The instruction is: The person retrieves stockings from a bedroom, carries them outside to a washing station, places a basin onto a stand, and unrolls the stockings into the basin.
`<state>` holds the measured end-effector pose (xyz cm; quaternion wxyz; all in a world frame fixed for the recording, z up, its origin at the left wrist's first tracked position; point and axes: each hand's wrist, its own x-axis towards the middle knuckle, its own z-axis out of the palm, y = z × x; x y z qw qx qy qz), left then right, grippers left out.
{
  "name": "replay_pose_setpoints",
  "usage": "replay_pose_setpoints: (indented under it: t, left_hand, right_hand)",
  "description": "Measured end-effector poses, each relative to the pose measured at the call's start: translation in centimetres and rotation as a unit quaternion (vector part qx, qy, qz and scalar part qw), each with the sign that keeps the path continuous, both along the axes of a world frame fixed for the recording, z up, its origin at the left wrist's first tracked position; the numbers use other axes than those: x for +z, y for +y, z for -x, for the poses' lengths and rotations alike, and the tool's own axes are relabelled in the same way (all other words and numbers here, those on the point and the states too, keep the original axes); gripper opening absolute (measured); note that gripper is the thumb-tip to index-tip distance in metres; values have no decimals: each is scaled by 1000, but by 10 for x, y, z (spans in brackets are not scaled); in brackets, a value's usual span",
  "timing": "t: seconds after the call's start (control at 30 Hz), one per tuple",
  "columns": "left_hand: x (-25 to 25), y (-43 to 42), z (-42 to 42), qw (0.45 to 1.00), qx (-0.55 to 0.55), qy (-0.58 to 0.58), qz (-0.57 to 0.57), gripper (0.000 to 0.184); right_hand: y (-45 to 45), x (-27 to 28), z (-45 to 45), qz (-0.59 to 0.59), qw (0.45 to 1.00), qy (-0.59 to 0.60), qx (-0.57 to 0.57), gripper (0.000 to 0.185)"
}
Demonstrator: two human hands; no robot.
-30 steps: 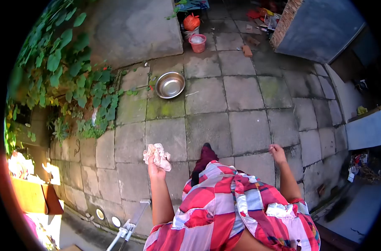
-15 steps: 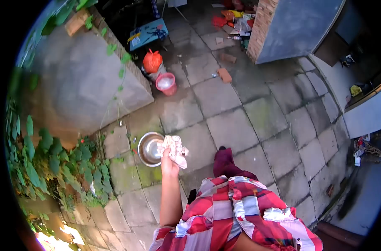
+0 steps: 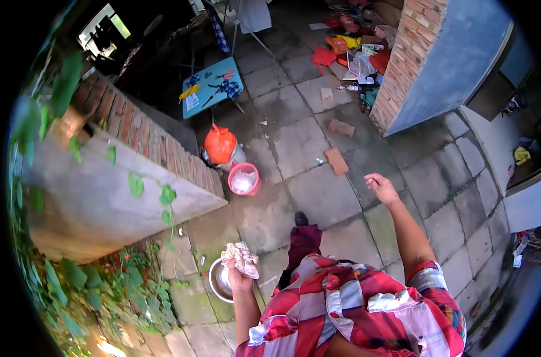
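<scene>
Head | pink cloth (image 3: 242,259) | bunched in left hand (image 3: 240,279), jutting forward

The pink cloth (image 3: 241,260) hides the fingertips of the left hand (image 3: 241,282). The cloth and that hand also cover part of the metal bowl (image 3: 217,290). The bottom edge cuts off the checked shirt (image 3: 306,291). Big leaves (image 3: 25,122) on the left are blurry. Some little things on the blue table (image 3: 211,87) are too small to name. The pink bucket (image 3: 257,185) hides part of the pale bucket behind it.
</scene>
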<state>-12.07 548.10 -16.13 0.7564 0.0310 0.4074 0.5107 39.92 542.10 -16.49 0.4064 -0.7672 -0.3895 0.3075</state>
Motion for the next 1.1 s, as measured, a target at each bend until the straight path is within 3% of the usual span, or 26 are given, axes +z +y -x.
replay_pose_setpoints:
  t: [0.03,0.07,0.17,0.2,0.23,0.27,0.3,0.33,0.37,0.43,0.47,0.57,0.6,0.73,0.8,0.83,0.87,0.9,0.93,1.0,1.03,1.07,1.1]
  left_hand:
    - [-1,32,-11,1000,-7,-13,-5,38]
    - [-2,63,-23,1000,-11,-26,-7,36]
    - [12,166,-79,998,-38,-38,-32,35]
    - [12,201,-99,997,-54,-27,-50,34]
    - [10,234,-119,997,-59,-28,-48,34]
    - [7,267,-138,991,-100,-62,-68,37]
    - [6,303,-160,981,-141,-96,-89,39]
    - [35,334,-196,993,-117,-21,-15,39]
    - [43,363,-222,984,-161,-31,-68,36]
    - [42,430,-265,972,-212,-84,-57,36]
    - [51,454,-289,976,-201,-67,-41,33]
    - [10,546,-339,980,-176,-89,-36,31]
    - [12,567,-359,989,-142,-33,-30,30]
    - [33,644,-419,978,-171,-86,-80,33]
    - [33,681,-432,982,-142,-97,-72,32]
    - [31,696,-436,985,-120,-109,-63,30]
    - [13,716,-437,994,-76,-64,-45,26]
    - [-5,736,-434,989,-79,-98,-71,27]
    - [-4,752,-439,989,-63,-117,-66,27]
    - [-8,798,-446,983,-79,-140,-88,28]
    - [-19,827,-448,981,-92,-114,-123,33]
    - [-20,857,-455,982,-85,-109,-128,35]
    - [-21,884,-459,983,-79,-103,-129,36]
  right_hand:
    - [28,-4,-9,-12,999,35,1,20]
    - [41,-25,-19,-18,997,-70,10,19]
    - [37,-70,-59,252,933,-210,149,24]
    - [11,-136,-84,258,922,-227,179,28]
    - [-33,-227,-101,261,934,-237,57,27]
    - [-27,-156,-85,397,909,-89,92,19]
    - [-59,-184,-84,398,917,-25,-33,21]
    - [-75,-184,-83,422,901,30,-92,21]
    - [-80,-174,-81,450,881,71,-130,20]
    - [-74,-167,-85,485,844,137,-184,19]
    - [-63,-169,-94,492,832,159,-202,18]
    - [0,-171,-131,505,806,200,-234,16]
    - [26,-172,-151,503,804,205,-241,16]
    - [172,-186,-262,429,844,170,-272,14]
    - [276,-206,-343,348,898,76,-256,13]
    - [330,-238,-397,351,927,-48,-126,20]
    - [401,-229,-430,332,930,-122,-102,24]
    - [496,-212,-452,306,929,-192,-79,28]
    - [585,-161,-458,246,936,-251,34,27]
    - [733,-173,-495,170,945,-262,98,26]
    - [800,-84,-462,173,963,-197,53,29]
    - [853,-69,-459,47,986,-148,61,32]
    - [895,-53,-449,-3,996,-30,81,34]
